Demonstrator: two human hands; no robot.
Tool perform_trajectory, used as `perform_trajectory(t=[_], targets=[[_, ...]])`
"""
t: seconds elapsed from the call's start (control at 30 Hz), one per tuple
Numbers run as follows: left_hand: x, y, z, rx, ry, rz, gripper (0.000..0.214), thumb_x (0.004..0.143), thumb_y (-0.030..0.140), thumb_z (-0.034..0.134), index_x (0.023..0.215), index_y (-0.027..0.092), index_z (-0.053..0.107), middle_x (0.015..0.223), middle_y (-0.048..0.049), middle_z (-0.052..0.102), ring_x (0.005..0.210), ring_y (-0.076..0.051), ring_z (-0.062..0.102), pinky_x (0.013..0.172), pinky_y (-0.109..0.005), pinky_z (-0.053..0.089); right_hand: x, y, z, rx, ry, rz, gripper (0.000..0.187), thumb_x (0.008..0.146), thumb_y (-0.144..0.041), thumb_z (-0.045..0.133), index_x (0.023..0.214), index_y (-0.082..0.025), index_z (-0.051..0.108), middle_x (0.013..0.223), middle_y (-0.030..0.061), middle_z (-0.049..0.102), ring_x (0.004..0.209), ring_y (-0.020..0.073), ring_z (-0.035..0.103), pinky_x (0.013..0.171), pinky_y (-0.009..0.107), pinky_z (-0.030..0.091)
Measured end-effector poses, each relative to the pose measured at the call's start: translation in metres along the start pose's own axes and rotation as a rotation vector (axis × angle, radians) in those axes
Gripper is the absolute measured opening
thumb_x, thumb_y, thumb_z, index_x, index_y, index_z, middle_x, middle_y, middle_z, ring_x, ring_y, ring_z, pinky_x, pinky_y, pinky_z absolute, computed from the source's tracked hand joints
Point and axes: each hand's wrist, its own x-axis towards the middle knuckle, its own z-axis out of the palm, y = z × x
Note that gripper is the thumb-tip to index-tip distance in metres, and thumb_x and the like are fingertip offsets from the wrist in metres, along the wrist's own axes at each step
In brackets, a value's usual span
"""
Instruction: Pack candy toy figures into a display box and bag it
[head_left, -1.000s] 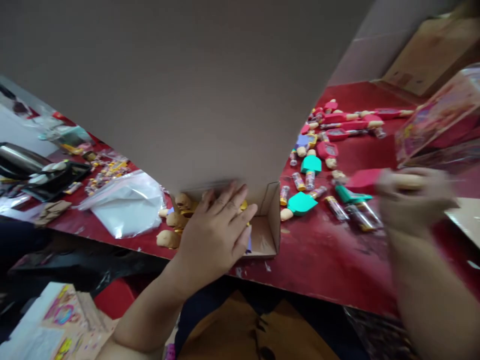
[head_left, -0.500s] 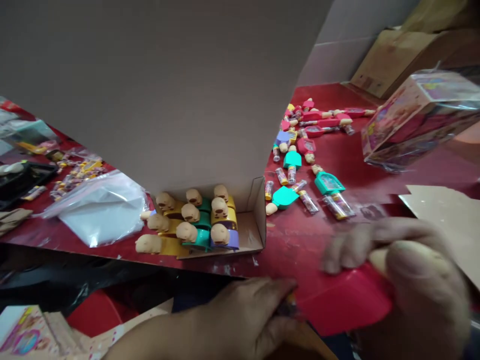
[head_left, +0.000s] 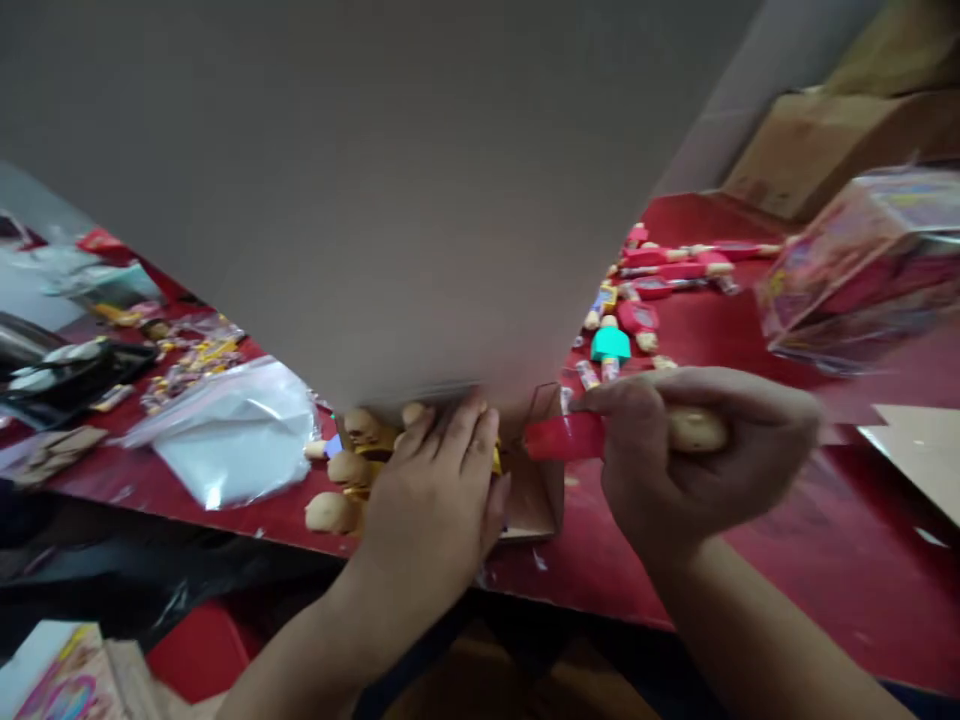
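A small open cardboard box (head_left: 541,500) lies on its side on the red table (head_left: 750,540), its big grey lid flap (head_left: 390,190) raised. Several toy figures (head_left: 341,470) with tan heads lie packed in it, heads sticking out to the left. My left hand (head_left: 439,490) lies flat on these toys, fingers stretched out. My right hand (head_left: 675,455) is closed round a red toy figure (head_left: 564,436) with a tan head. It holds the toy at the box's right wall, red end pointing into the box.
More red, teal and purple toys (head_left: 622,320) and small tubes lie scattered further back on the table. A clear plastic bag (head_left: 232,430) lies left of the box. A shrink-wrapped display pack (head_left: 862,270) stands at the right, with cardboard boxes (head_left: 810,150) behind it.
My left hand has gone from below the table edge back onto the toys in the box. My right hand has carried the red toy from near me up to the box's right side.
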Motion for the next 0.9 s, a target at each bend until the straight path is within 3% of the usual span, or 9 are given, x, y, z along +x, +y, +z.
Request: perform_trajectory(t=[0.13,0.3,0.4,0.57,0.63,0.73,0.8,0.9], targets=[[-0.001,-0.001,0.003,0.021,0.033,-0.01,0.041,0.089,0.022,0.037,0.12,0.0,0.053,0.125,-0.0186,0.056,0.113,-0.03,0.055,0.093,-0.045,0.045,-0.017,0.017,0.022,-0.022,-0.148,-0.196,0.01,0.089,-0.014,0.051,0.084,-0.022,0.046,0.067,-0.0017,0.051,0.058,0.0136,0.051,0.052,0.026,0.04],[0.0,-0.001,0.003,0.012,0.055,0.01,0.04,0.088,0.02,0.039,0.118,0.0,0.055,0.124,-0.0186,0.057,0.108,-0.03,0.058,0.089,-0.044,0.046,-0.021,0.028,0.018,-0.053,-0.349,-0.191,0.014,0.089,-0.012,0.045,0.078,-0.021,0.04,0.063,-0.0024,0.046,0.052,0.0128,0.048,0.047,0.024,0.036],[0.0,-0.001,0.002,0.014,0.048,0.01,0.041,0.089,0.022,0.038,0.12,-0.001,0.053,0.124,-0.0184,0.057,0.108,-0.03,0.058,0.089,-0.043,0.046,-0.018,0.027,0.023,-0.119,-0.324,-0.198,0.011,0.089,-0.014,0.046,0.082,-0.021,0.041,0.067,-0.0015,0.05,0.057,0.0134,0.049,0.05,0.025,0.035],[0.001,0.0,0.004,0.058,0.067,0.007,0.044,0.09,0.024,0.04,0.122,-0.005,0.048,0.121,-0.0207,0.058,0.106,-0.03,0.059,0.087,-0.041,0.045,-0.025,0.032,0.035,-0.323,-0.318,-0.202,0.02,0.094,-0.023,0.045,0.076,-0.021,0.038,0.061,-0.002,0.041,0.051,0.015,0.04,0.046,0.029,0.028],[0.001,0.001,0.004,0.072,0.087,0.01,0.043,0.09,0.023,0.038,0.121,-0.005,0.048,0.119,-0.0216,0.059,0.104,-0.03,0.059,0.086,-0.041,0.045,-0.026,0.036,0.032,-0.342,-0.31,-0.29,0.013,0.097,-0.026,0.04,0.086,-0.02,0.042,0.068,0.0013,0.048,0.059,0.0177,0.046,0.05,0.03,0.035],[0.001,0.001,0.005,0.098,0.114,0.048,0.042,0.091,0.023,0.035,0.119,-0.005,0.05,0.114,-0.0227,0.061,0.101,-0.031,0.06,0.083,-0.04,0.044,-0.027,0.037,0.023,-0.377,-0.322,-0.399,0.015,0.098,-0.029,0.038,0.106,-0.018,0.044,0.089,0.008,0.056,0.083,0.0236,0.052,0.071,0.037,0.043],[0.0,0.0,0.007,0.113,0.137,0.076,0.043,0.092,0.024,0.034,0.119,-0.006,0.049,0.111,-0.0236,0.062,0.1,-0.031,0.059,0.083,-0.04,0.042,-0.032,0.034,0.019,-0.413,-0.332,-0.377,0.019,0.097,-0.025,0.041,0.115,-0.018,0.042,0.097,0.0093,0.057,0.092,0.0258,0.051,0.08,0.041,0.042],[-0.002,-0.003,0.011,0.146,0.173,0.079,0.048,0.092,0.026,0.035,0.125,-0.008,0.044,0.109,-0.025,0.062,0.098,-0.032,0.06,0.083,-0.04,0.042,-0.041,0.03,0.019,-0.416,-0.356,-0.294,0.027,0.093,-0.014,0.043,0.118,-0.018,0.036,0.095,0.0074,0.059,0.088,0.0238,0.054,0.078,0.04,0.044]])
